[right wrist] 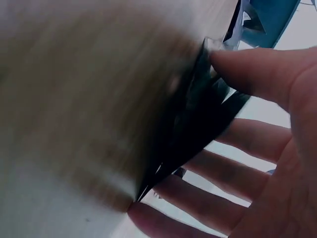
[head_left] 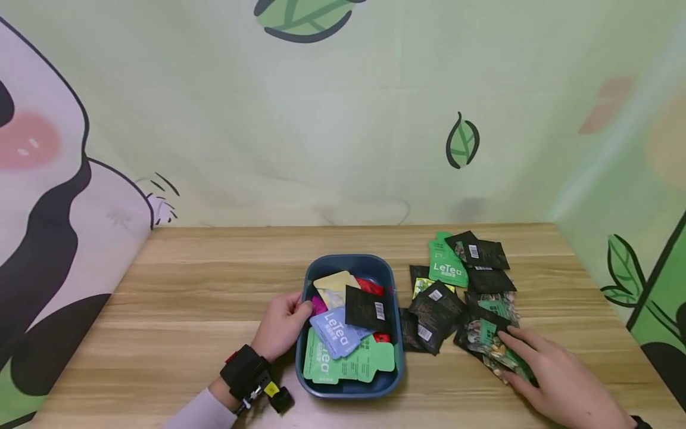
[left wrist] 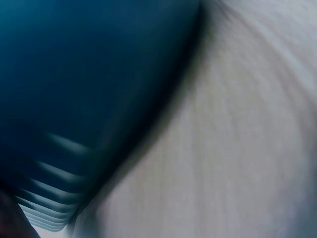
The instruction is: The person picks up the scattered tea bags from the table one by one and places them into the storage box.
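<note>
A dark blue plastic bin (head_left: pixel 349 390) stands on the table, holding several tea packets. My left hand (head_left: pixel 282 326) grips its left rim, thumb at the edge. The bin's ribbed outer wall (left wrist: pixel 54 173) fills much of the left wrist view. Inside lie a blue "LeTea" packet (head_left: pixel 337 333), a black packet (head_left: pixel 361 308), a green packet (head_left: pixel 348 364) and a pale yellow one (head_left: pixel 332 283). To the right, my right hand (head_left: pixel 563 372) holds black-and-green tea packets (head_left: pixel 485 336) by their edges, thumb on one side and fingers on the other, close over the table.
Right of the bin, more packets lie in a loose pile, including a green "LeTea" packet (head_left: pixel 447 268) and several black packets (head_left: pixel 436 313). Behind the wooden table (head_left: pixel 214 268) hangs a green backdrop (head_left: pixel 348 131) with printed leaves.
</note>
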Demonstrator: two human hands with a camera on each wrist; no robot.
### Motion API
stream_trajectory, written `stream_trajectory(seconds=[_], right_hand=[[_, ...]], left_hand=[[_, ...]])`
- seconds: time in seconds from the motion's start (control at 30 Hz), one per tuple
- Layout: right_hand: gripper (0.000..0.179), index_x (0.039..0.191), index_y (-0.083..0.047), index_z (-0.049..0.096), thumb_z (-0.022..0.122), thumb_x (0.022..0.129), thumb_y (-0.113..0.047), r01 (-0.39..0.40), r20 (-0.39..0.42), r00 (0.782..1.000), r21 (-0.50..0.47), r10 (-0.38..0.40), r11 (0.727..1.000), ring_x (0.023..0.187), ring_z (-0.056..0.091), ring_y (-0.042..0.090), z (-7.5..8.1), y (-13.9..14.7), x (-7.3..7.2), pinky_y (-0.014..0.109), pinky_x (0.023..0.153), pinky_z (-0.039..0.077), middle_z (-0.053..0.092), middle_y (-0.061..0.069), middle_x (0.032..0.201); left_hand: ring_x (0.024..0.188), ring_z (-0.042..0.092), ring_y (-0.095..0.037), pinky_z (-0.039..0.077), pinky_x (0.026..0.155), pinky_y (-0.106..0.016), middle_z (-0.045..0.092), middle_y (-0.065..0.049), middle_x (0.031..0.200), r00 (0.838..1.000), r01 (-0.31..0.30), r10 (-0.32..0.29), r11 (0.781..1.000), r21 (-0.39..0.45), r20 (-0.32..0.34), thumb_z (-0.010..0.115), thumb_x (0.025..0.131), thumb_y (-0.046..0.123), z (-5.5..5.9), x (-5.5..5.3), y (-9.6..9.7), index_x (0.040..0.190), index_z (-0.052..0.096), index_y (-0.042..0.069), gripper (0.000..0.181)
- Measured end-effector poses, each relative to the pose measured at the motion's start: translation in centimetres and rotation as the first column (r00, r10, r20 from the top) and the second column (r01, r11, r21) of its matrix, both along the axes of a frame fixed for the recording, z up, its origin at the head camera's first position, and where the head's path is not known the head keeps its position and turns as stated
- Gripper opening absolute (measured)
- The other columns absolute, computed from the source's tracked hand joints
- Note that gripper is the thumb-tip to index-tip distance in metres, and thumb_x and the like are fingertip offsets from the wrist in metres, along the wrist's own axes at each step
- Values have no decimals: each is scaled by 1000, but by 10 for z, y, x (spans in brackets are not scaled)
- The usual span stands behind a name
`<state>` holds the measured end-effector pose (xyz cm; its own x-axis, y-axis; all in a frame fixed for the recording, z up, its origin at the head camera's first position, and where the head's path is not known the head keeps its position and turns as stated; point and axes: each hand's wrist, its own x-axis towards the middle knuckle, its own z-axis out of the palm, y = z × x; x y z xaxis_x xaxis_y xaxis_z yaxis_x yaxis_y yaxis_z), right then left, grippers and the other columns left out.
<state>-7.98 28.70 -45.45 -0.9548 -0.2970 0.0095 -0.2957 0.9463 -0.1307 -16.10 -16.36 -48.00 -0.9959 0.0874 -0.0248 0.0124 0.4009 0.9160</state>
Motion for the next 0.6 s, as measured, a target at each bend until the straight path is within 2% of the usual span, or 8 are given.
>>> stream_trajectory(seconds=[0.23, 0.4, 0.5, 0.6], right_hand=[[54, 127, -2, 66, 73, 80, -27, -23, -1, 1000, 10, 23, 1000, 107, 65, 33, 2, 0, -3, 49, 82, 53, 63, 17, 127], [46, 120, 1, 68, 75, 77, -14, -66, -111, 992, 16, 67, 998, 95, 69, 31, 9, -3, -6, 46, 74, 55, 69, 17, 113], [45, 118, 0, 69, 77, 74, -11, -95, -218, 971, 11, 95, 995, 90, 69, 32, 16, -8, -8, 45, 68, 55, 69, 18, 110], [48, 117, 0, 70, 79, 70, -9, -154, -327, 934, -3, 144, 988, 88, 69, 33, 25, -18, -14, 45, 64, 54, 69, 19, 110]], left_hand=[[58, 45, -19, 28, 53, -26, 36, 0, 59, 1000, -7, 7, 1000, -1, -11, 53, 96, 19, 0, -1, 0, 68, 48, 6, 31], [56, 44, -18, 27, 52, -26, 36, 1, 58, 1000, 2, -2, 1000, 10, -19, 53, 96, 19, -1, -1, 0, 67, 48, 6, 32], [56, 44, -18, 28, 52, -26, 38, 0, 58, 1000, 7, -7, 1000, 18, -15, 53, 96, 19, 0, -1, 0, 67, 49, 6, 32], [57, 45, -18, 28, 52, -26, 38, 0, 58, 1000, 3, -3, 1000, 15, -17, 53, 96, 19, 0, -1, -1, 67, 49, 7, 32]])
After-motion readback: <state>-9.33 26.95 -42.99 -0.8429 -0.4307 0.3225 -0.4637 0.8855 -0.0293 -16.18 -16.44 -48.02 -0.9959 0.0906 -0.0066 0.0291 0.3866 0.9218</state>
